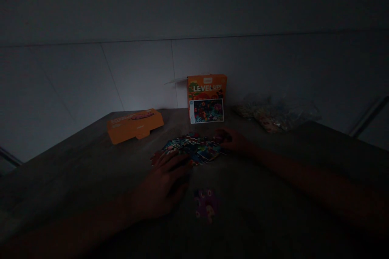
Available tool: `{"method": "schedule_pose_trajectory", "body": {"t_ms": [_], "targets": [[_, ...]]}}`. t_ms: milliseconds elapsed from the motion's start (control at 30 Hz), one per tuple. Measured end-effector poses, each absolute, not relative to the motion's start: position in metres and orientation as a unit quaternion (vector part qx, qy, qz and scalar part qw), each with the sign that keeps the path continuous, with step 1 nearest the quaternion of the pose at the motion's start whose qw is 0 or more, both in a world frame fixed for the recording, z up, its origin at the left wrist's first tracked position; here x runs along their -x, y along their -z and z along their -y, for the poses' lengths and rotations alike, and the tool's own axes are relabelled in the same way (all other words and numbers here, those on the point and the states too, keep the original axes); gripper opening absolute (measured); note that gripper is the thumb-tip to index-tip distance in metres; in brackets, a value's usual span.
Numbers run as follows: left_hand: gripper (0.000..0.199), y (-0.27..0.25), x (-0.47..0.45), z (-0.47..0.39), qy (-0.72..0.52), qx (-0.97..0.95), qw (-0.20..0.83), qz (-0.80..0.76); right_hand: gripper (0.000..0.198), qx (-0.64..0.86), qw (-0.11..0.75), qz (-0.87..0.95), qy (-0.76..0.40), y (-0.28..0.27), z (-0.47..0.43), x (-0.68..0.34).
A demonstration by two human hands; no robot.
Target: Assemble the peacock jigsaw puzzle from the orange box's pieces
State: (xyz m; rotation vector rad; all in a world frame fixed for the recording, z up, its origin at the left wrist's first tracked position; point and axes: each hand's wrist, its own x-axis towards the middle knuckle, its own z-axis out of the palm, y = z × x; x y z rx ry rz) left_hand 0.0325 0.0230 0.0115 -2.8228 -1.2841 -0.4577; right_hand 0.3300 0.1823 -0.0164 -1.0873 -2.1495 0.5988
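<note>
A heap of jigsaw puzzle pieces (194, 145), mostly dark teal with some red, lies mid-table. At its near left edge my left hand (165, 182) rests palm down, fingers stretched out over the pieces. My right hand (238, 142) reaches the heap's far right side with bent fingers; darkness hides whether a piece is between them. Closer to me, apart from the heap, lies a small purple patch of puzzle (207, 204) with pale round marks. Whether it is one piece or several joined, I cannot make out.
Behind the heap stands an orange "LEVEL UP!" box (209, 85), a picture card (208, 111) leaning on its front. An orange box part (136, 127) lies at the left. Clear plastic bags (276, 115) with pieces lie back right. A white wall (146, 73) borders the grey table (91, 162).
</note>
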Motion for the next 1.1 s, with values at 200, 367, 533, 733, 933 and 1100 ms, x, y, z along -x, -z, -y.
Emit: {"method": "schedule_pose_trajectory", "body": {"t_ms": [200, 367, 533, 733, 933, 1100], "targets": [[0.047, -0.011, -0.032, -0.023, 0.147, 0.902, 0.008, 0.405, 0.061, 0.31, 0.334, 0.861, -0.225, 0.013, -0.171, -0.33], [0.044, -0.011, -0.032, -0.023, 0.143, 0.902, 0.007, 0.406, 0.065, 0.272, 0.372, 0.875, -0.148, 0.016, -0.164, -0.329], [0.048, -0.011, -0.033, -0.022, 0.148, 0.9, 0.03, 0.408, 0.06, 0.233, 0.414, 0.879, -0.04, 0.01, -0.157, -0.325], [0.038, -0.014, -0.033, -0.014, 0.214, 0.915, 0.099, 0.328, 0.061, 0.249, 0.412, 0.874, -0.068, -0.006, -0.113, -0.312], [0.027, -0.026, -0.042, -0.012, 0.226, 0.966, -0.004, 0.125, 0.05, 0.211, 0.35, 0.898, -0.164, -0.004, -0.055, -0.31], [0.021, -0.028, -0.044, -0.015, 0.213, 0.967, -0.045, 0.134, 0.053, 0.091, 0.326, 0.918, -0.205, -0.008, -0.053, -0.314]]}}
